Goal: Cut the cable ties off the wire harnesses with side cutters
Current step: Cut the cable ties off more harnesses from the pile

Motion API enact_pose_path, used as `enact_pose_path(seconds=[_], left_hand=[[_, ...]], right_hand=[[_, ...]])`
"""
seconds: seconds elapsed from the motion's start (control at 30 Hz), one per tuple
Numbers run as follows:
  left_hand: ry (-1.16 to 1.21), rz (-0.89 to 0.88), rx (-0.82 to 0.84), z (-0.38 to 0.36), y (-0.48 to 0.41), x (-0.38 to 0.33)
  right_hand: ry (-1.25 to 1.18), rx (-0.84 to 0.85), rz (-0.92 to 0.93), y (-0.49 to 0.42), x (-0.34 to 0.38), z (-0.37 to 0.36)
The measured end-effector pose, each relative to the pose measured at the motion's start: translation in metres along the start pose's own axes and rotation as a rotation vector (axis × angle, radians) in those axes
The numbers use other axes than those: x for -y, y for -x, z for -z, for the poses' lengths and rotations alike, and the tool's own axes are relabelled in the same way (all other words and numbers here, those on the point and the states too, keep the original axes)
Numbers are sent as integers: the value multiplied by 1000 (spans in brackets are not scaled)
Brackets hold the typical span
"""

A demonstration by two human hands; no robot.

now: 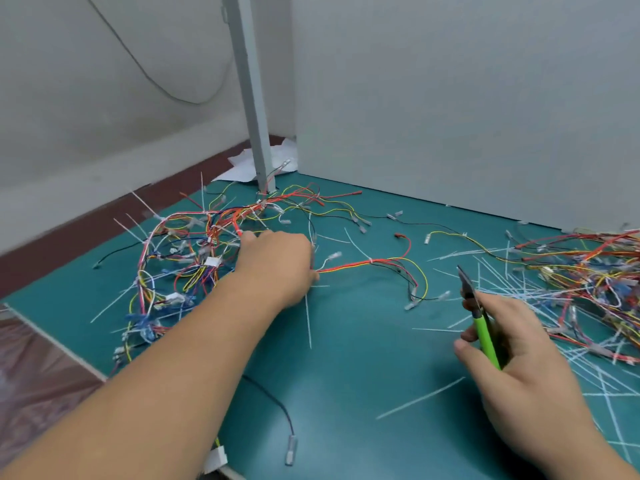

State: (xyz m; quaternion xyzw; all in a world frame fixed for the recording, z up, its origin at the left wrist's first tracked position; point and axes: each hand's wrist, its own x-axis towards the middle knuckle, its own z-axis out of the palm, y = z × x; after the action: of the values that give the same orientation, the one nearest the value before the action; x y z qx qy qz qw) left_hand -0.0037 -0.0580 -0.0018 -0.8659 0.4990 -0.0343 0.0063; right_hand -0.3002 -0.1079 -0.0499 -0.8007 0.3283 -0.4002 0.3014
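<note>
The left hand (pixel 277 261) reaches into the wire tangle (pixel 194 251) on the counter (pixel 346 375), probably to find the next tie. Its grip is hidden, so I cannot tell. The right hand (pixel 512 358) grips the green-handled cutters (pixel 481 323) tip-up, clear of the wires.

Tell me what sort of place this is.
Probably an electrical workshop bench: a teal mat strewn with tangled wire harnesses and loose white cable ties, and green-handled side cutters in the right hand.

A harness tangle (pixel 194 251) is lying left on the mat (pixel 346 375), another pile (pixel 588 271) right, a post (pixel 256 133) standing behind.
</note>
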Motion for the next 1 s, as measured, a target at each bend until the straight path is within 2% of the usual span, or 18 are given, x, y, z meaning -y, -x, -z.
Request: enact_pose_path(seconds=[0.07,0.2,0.27,0.37,0.43,0.5,0.6,0.7,0.77,0.83,0.87,0.93,1.0], left_hand=[[130,-10,-136,-1,-1,-2],[631,-75,-603,14,-1,-29],[704,-169,-693,24,0,-50],[552,-330,-529,25,1,-82],[441,-403,-385,16,4,-98],[417,-469,-277,6,8,-109],[399,-589,-198,-9,20,-114],[421,-669,-200,-20,29,-106],[434,-722,-260,-20,33,-95],[402,-678,-381,-18,29,-76],[371,-596,-419,-15,24,-64],[275,-355,-393,-9,13,-35],[169,-126,-289,-4,2,-8]], right_hand=[[-19,-5,-16,0,-2,0],[-88,-29,-65,1,-7,0],[-223,-48,-118,-2,-10,2],[-762,-41,-261,-7,-8,5],[-1032,72,-315,-7,-8,7],[-1095,180,-328,-4,-7,2],[-1151,165,-383,-5,-2,-10],[-1161,115,-440,-10,-1,-15],[-1127,126,-454,-10,-2,-15],[-1072,155,-441,-10,-3,-15],[-1052,159,-430,-11,-3,-14],[-1040,138,-403,-12,-4,-9],[-1045,109,-393,-12,-7,-6]])
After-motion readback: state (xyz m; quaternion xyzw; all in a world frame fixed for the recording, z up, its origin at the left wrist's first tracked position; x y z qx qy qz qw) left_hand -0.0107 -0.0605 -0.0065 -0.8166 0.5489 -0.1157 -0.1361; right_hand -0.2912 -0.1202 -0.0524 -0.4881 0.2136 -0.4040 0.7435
